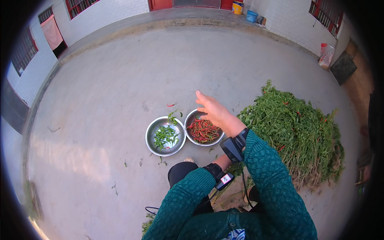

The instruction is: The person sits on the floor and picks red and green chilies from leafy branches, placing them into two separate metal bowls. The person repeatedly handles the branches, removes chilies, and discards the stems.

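Observation:
My right hand [213, 111] is stretched out with its fingers apart and nothing in them, above the far side of a metal basin [222, 138] of red chili peppers [204, 131]. Beside it on the left, touching, stands a second metal basin [148, 141] with green chili peppers [164, 136]. Several more green peppers [172, 118] show at that basin's far rim, either in the air or over the edge; I cannot tell which. My left hand [224, 162] is mostly hidden behind my right wrist, near the cut stems by my feet.
A large heap of pulled chili plants [297, 132] lies to the right. One red pepper [170, 105] rests on the concrete floor [99, 90] beyond the basins. A blue bucket [252, 16] and a yellow bucket [237, 8] stand on the far step. A cable [247, 192] hangs from my right wrist device.

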A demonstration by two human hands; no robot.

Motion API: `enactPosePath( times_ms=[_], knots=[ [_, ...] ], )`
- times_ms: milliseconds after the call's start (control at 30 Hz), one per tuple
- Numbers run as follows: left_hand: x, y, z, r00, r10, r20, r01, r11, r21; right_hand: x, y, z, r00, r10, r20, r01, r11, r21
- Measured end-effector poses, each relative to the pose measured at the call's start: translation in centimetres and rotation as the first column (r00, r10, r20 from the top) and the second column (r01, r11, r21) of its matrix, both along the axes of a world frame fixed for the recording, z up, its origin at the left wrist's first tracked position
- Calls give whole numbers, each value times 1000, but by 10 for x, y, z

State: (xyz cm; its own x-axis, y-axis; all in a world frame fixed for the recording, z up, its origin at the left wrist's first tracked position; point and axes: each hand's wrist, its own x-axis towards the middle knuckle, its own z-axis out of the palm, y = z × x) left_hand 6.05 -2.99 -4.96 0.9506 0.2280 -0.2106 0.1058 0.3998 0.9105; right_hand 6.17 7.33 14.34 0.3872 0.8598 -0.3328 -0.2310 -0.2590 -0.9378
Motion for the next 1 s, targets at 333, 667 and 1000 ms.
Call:
enactPosePath(
  times_ms=[333,667,1000],
  knots=[
    [6,2,-34,997,4,-77,-18,984,-177,-112,-167,144,758,652,10,-403,456,793],
    [-4,11,-2,997,-72,-33,60,963,-261,-114,-209,142,881,453,135,-386,526,757],
    [-2,13,-21,998,-69,-14,65,982,-179,-112,-223,134,854,186,486,-464,696,548]
  ],
)
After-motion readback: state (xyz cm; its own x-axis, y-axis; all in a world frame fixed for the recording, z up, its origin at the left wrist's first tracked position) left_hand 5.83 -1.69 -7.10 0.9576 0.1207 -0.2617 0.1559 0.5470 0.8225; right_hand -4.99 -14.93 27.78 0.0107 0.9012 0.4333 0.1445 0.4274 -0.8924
